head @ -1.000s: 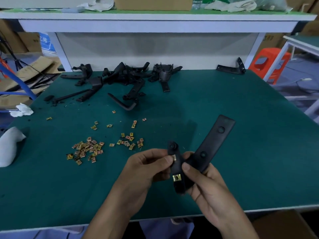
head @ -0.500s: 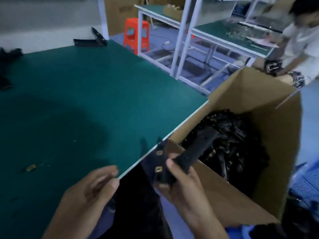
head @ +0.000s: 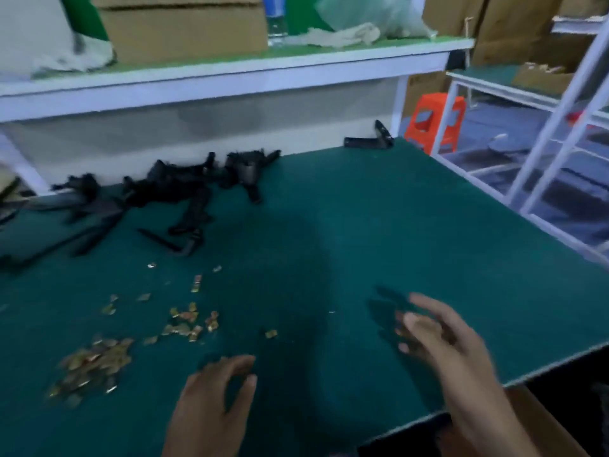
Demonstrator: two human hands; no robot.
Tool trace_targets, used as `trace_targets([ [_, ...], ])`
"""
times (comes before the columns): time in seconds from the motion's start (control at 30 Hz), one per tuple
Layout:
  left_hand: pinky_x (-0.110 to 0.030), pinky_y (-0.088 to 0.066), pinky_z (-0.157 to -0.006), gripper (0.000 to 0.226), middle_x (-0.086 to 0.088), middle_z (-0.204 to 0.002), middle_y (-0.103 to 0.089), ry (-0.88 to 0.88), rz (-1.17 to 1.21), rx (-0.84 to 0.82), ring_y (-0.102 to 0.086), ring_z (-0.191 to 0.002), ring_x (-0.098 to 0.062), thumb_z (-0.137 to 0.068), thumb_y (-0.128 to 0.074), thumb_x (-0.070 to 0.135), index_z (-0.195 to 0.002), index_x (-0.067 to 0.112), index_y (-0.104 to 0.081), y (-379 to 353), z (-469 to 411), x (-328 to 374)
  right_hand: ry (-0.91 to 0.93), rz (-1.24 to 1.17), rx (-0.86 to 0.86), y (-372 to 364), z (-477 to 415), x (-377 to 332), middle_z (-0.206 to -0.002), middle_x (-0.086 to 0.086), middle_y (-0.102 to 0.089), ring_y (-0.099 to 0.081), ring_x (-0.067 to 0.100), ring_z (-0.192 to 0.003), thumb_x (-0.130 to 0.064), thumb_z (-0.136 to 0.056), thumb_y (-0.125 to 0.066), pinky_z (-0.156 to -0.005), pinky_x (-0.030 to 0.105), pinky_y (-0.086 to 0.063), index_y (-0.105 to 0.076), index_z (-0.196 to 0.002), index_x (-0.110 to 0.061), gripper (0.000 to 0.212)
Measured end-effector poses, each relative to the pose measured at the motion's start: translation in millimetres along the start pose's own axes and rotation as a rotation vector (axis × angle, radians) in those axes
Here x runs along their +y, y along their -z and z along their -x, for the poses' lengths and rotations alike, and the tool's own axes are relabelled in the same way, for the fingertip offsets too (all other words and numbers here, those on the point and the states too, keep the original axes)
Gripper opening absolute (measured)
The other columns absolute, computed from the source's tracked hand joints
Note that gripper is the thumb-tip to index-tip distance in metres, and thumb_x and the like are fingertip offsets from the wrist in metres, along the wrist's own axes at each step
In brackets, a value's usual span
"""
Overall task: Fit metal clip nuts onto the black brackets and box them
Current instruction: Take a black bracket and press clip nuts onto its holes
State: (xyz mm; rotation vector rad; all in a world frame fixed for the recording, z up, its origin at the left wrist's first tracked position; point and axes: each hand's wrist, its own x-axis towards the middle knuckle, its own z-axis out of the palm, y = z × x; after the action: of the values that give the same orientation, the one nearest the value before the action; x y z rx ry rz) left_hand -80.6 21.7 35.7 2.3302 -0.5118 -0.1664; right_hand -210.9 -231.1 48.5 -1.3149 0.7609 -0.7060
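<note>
Over the table [head: 428,225], hovering with left hand [head: 214,404] and right hand [head: 441,347] empty and loose, best grabbing 1 bracket [head: 164,244] first.

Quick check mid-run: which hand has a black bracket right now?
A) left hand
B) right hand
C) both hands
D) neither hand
D: the left hand and right hand are over the green table with no bracket in them; the brackets lie at the back.

Light: dim, cool cast.
Shadow: soft dark patch mid table [head: 428,225].
Blur: motion smear thruout, worst on right hand [head: 441,338].
Edges: wide-angle bend, shelf [head: 230,80] bowed.
</note>
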Motion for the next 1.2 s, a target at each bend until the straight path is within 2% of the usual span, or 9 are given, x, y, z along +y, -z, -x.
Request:
trace_targets([
  [0.1,-0.03,-0.039,-0.107,0.046,0.009,-0.123,-0.056,-0.005,-0.284,0.001,-0.052,-0.116,-0.022,-0.082,-0.078,0.04,-0.124,0.043,-0.063,7,-5,-25,0.074,0.303,-0.43,-86,-42,-14,-0.094,-0.004,-0.077,-0.069,0.008,-0.083,-0.018,-0.094,-0.071,-0.079,0.026,-0.056,-0.07,-0.111,-0.03,0.021],
  [0.27,-0.023,-0.055,-0.056,0.063,0.005,-0.088,-0.072,-0.101,-0.217,0.05,-0.072,-0.07,-0.016,-0.036,-0.1,0.005,-0.09,0.03,-0.079,13,-18,-46,0.407,0.798,-0.851,-253,-106,-9,-0.117,-0.012,-0.066,-0.062,0.005,-0.103,-0.03,-0.1,-0.063,-0.089,0.025,-0.05,-0.06,-0.131,-0.03,0.031],
  [0.47,-0.023,-0.052,-0.057,0.04,0.003,-0.085,-0.072,-0.068,-0.181,0.142,-0.07,-0.065,-0.018,-0.047,-0.098,0.032,-0.082,0.027,-0.079,16,-28,-64,0.881,1.442,-0.924,-387,-132,30,-0.138,0.008,-0.046,-0.04,0.032,-0.128,-0.055,-0.097,-0.058,-0.101,0.044,-0.039,-0.055,-0.14,-0.016,0.058],
  [0.57,-0.025,-0.048,-0.062,0.024,0.004,-0.082,-0.07,-0.054,-0.172,0.235,-0.066,-0.061,-0.02,-0.058,-0.085,0.037,-0.078,0.027,-0.077,17,-30,-73,1.121,1.602,-0.763,-399,-127,42,-0.126,0.008,-0.06,-0.046,0.031,-0.119,-0.04,-0.102,-0.054,-0.102,0.042,-0.035,-0.064,-0.121,-0.013,0.034],
  [0.7,-0.015,-0.038,-0.073,0.022,0.012,-0.094,-0.059,0.029,-0.155,0.163,-0.06,-0.09,-0.014,-0.079,-0.081,0.039,-0.096,0.031,-0.068,24,-29,-77,1.146,1.353,-0.607,-360,-128,32,-0.103,0.004,-0.07,-0.055,0.029,-0.109,-0.015,-0.099,-0.053,-0.097,0.041,-0.036,-0.068,-0.109,-0.012,0.019],
  [0.9,-0.011,-0.047,-0.068,0.012,0.027,-0.087,-0.066,0.241,0.236,0.208,-0.06,-0.086,0.007,-0.09,-0.07,0.034,-0.086,0.036,-0.059,31,-25,-69,0.269,0.51,-0.445,-244,-125,-9,-0.098,-0.001,-0.068,-0.065,0.02,-0.091,-0.019,-0.102,-0.044,-0.083,0.039,-0.05,-0.065,-0.107,-0.025,0.022],
  [0.97,-0.008,-0.047,-0.073,0.012,0.037,-0.092,-0.064,0.258,0.315,0.202,-0.06,-0.091,0.014,-0.092,-0.069,0.029,-0.094,0.04,-0.064,32,-24,-62,0.004,0.281,-0.368,-203,-103,-16,-0.082,0.002,-0.06,-0.068,0.015,-0.067,-0.045,-0.106,-0.042,-0.071,0.037,-0.051,-0.071,-0.107,-0.018,0.04],
  [1.07,-0.009,-0.049,-0.071,0.02,0.024,-0.09,-0.072,0.186,0.43,0.2,-0.066,-0.084,0.004,-0.094,-0.066,0.018,-0.097,0.037,-0.071,30,-22,-51,-0.24,0.019,-0.379,-143,-65,-19,-0.072,-0.005,-0.037,-0.04,0.011,-0.057,-0.093,-0.068,-0.042,-0.072,0.035,-0.046,-0.073,-0.097,-0.016,0.088],
  [1.2,-0.022,-0.057,-0.067,0.018,-0.005,-0.087,-0.077,0.221,0.806,0.102,-0.072,-0.08,-0.02,-0.099,-0.057,0.008,-0.097,0.02,-0.071,24,-13,-20,-0.264,-0.478,-0.361,-80,-10,-1,-0.079,-0.003,-0.046,-0.052,0.012,-0.07,-0.043,-0.08,-0.078,-0.09,0.045,-0.059,-0.061,-0.081,-0.023,0.026],
])
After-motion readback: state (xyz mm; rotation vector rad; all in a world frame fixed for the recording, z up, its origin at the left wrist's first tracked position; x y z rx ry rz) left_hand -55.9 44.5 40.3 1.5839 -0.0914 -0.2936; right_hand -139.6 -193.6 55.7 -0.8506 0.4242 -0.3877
